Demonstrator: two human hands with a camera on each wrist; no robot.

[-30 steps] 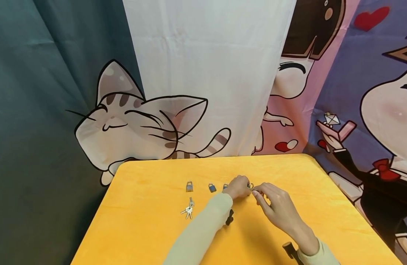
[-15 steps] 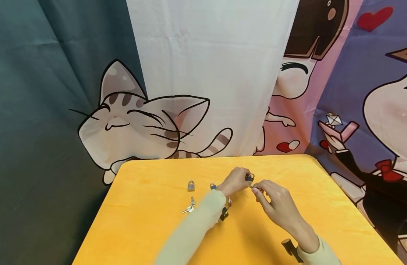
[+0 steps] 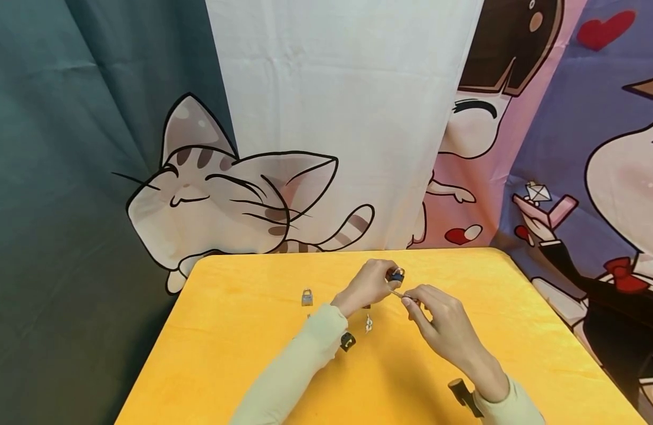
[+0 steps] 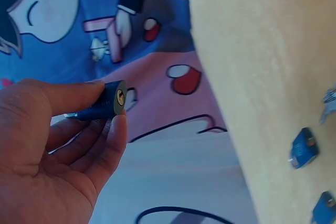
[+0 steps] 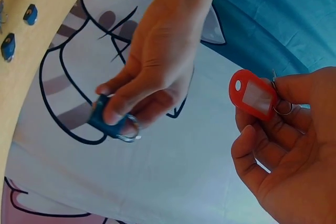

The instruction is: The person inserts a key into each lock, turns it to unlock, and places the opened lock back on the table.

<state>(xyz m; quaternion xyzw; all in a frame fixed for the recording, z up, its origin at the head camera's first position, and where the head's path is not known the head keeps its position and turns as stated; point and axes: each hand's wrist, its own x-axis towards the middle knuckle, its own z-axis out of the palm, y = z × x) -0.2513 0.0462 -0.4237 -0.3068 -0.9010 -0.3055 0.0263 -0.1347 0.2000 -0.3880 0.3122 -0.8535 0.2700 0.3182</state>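
My left hand (image 3: pixel 366 286) holds a blue padlock (image 3: pixel 397 275) above the far part of the table. In the left wrist view, thumb and fingers grip the padlock body (image 4: pixel 107 100), its keyhole end uncovered. My right hand (image 3: pixel 440 313) pinches a key (image 3: pixel 395 293) close by, its tip pointing left toward the left hand. A red key tag (image 5: pixel 252 94) hangs on a ring (image 5: pixel 284 108) from the right fingers. Key and padlock look apart; the head view shows the key tip just below the lock.
On the yellow table (image 3: pixel 252 354) stands a silver padlock (image 3: pixel 307 297), with keys (image 3: pixel 368 323) further right. Two more blue padlocks (image 4: pixel 304 148) lie there in the left wrist view. My left forearm hides part of the row. Behind the table hangs a printed curtain (image 3: pixel 332 88).
My left hand has raised the blue padlock off the table, moving up and slightly left. The right hand keeps its key nearly in place, and more of the key shows now.
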